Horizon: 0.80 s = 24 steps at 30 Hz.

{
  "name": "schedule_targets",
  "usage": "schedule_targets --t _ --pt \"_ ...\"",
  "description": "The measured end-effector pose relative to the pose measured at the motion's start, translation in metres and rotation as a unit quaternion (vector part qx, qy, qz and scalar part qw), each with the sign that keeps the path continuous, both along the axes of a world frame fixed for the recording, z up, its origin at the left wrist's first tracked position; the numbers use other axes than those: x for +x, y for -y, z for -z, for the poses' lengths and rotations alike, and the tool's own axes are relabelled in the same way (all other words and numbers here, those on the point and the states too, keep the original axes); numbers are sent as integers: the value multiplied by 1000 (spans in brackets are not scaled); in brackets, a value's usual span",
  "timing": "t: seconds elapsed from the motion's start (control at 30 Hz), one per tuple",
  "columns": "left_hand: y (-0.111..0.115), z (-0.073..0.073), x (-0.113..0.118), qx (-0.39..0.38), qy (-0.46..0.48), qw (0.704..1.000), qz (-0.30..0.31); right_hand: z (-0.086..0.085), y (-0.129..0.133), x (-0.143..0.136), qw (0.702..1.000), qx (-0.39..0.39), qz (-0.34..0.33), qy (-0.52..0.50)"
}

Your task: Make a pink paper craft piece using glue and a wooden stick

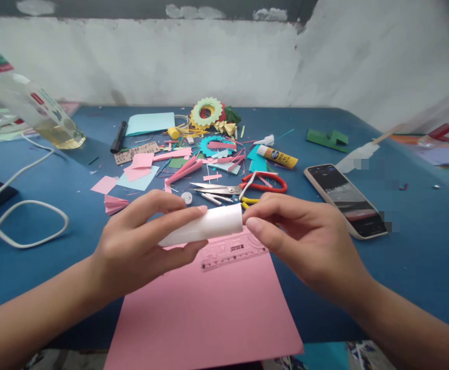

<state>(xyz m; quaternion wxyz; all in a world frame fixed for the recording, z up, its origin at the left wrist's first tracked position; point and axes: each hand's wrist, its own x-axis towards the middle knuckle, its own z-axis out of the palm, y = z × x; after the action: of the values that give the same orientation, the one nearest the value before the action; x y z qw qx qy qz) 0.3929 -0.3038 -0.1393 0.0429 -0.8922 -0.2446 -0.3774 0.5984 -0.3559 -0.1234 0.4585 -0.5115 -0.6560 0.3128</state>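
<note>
My left hand (147,241) is wrapped round a smooth white cylinder (222,220), fingers on top and thumb below. The cylinder lies nearly level above a pink sheet (209,313), and its left part is hidden by my fingers. At its right end is my right hand (297,231), thumb and forefinger pinched together by the rim; I cannot make out what is between them. Below the cylinder, a clear plastic ruler (234,253) rests on the pink sheet. Just behind it lie red-handled scissors (263,182) and a small white round piece (186,198).
Paper scraps and strips (181,167) litter the middle of the blue table (413,272). A yellow glue stick (278,155), a phone (345,200) and a green object (327,140) lie to the right. A tilted bottle (47,110) and a white cable (27,203) are at left.
</note>
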Motion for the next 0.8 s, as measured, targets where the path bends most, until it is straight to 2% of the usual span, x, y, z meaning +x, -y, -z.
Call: schedule_targets --t 0.17,0.37,0.57,0.8 --pt "-4 2 -3 -72 -12 996 47 1 -2 1 1000 9 -1 -20" --pt "-6 6 -5 -151 -12 986 68 4 -3 1 999 -5 -8 -44" --pt "-7 11 -4 -166 -1 982 88 4 -2 1 1000 18 5 -22" --pt "-9 10 -7 -109 -40 990 75 -2 -6 7 987 116 -25 111"
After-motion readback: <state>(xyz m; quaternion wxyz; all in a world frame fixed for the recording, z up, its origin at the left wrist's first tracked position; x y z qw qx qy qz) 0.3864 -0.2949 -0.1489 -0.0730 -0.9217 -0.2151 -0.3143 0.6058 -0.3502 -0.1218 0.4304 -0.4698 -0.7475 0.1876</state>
